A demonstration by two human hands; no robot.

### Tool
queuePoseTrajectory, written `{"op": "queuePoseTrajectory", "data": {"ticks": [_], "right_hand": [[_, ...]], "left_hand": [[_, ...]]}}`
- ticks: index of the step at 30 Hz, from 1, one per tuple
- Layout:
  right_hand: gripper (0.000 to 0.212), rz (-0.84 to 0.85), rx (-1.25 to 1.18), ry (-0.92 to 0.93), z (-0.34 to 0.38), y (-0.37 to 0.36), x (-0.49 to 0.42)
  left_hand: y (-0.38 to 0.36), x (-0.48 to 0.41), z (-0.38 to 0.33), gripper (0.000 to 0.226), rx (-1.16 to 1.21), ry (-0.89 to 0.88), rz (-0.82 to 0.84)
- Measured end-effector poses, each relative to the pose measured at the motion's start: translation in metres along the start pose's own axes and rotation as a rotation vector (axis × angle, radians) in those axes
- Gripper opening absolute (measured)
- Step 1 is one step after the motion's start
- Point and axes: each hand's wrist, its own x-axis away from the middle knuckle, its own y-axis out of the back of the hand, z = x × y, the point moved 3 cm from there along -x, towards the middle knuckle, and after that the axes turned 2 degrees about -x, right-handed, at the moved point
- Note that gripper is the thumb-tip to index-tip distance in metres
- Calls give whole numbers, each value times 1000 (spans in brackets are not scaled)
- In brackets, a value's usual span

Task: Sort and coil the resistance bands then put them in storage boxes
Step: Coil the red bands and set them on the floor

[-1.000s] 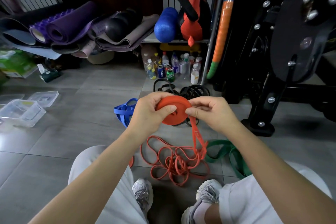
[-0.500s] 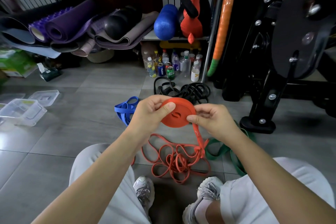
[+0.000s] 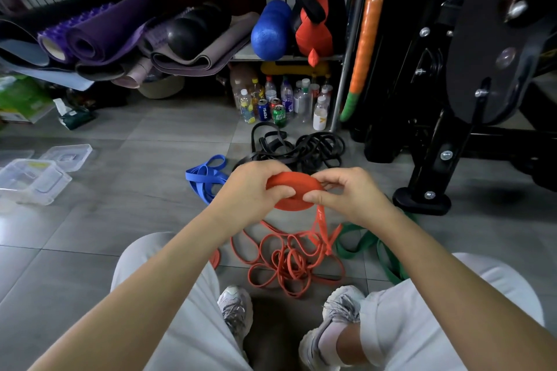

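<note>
1. Nearest, at lower centre between the two shoes (image 3: 235, 310), a good length of the loose orange band (image 3: 289, 262) lies in tangled loops on the floor (image 3: 120, 220). One strand rises from it to the hands, so I judge this band only partly wound.
2. Just right of that tangle, the green band (image 3: 370, 247) sprawls flat and uncoiled, partly hidden under the right forearm.
3. At centre frame, held above the floor, is the orange coil (image 3: 294, 193), a tight flat disc. The left hand (image 3: 253, 187) has its fingers curled round the disc's left edge, thumb pressed on its face. The right hand (image 3: 349, 193) pinches the right edge between thumb and forefinger, where the strand feeds in.
4. Beyond the left hand, the blue band (image 3: 205, 178) lies loosely folded, not rolled.
5. Further up, above the hands, the black bands (image 3: 304, 147) form an untidy heap.
6. At the left edge, well apart from everything, the clear storage boxes (image 3: 33, 181) stand with a lid (image 3: 67, 153) beside them; I see no band inside.
7. My reading: one coil is underway, three colours are untouched, and nothing is boxed.
</note>
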Motion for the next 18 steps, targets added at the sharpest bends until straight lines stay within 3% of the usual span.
{"op": "queuePoseTrajectory", "data": {"ticks": [9, 13, 18], "right_hand": [[37, -109, -264, -90, -25, -4, 12], [22, -117, -331, -76, -29, -7, 14], [27, -86, -413, -61, -35, -15, 17]], "left_hand": [[-8, 12, 14, 23, 474, 127, -142], [-16, 19, 17, 23, 625, 186, -162], [-32, 25, 21, 20, 817, 270, -150]]}}
